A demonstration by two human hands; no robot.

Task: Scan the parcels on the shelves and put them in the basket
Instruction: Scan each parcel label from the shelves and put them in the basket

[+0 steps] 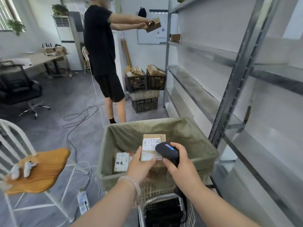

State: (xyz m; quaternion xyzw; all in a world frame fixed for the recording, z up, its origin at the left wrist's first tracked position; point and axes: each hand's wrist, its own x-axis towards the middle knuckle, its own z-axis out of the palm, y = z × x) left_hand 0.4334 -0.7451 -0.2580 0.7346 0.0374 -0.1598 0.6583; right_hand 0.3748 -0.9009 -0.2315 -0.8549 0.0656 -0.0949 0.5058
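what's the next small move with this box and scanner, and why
Probably fire the scanner at the label: the right hand holds its head just over the parcel, which the left hand grips label-up above the basket, ready to drop in.

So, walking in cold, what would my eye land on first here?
Front and centre, the left hand holds a cardboard parcel over the cloth-lined basket, while the right hand holds a black scanner over its label. Behind, to the left, a person in black stretches a brown box toward the tall metal shelves on the right.
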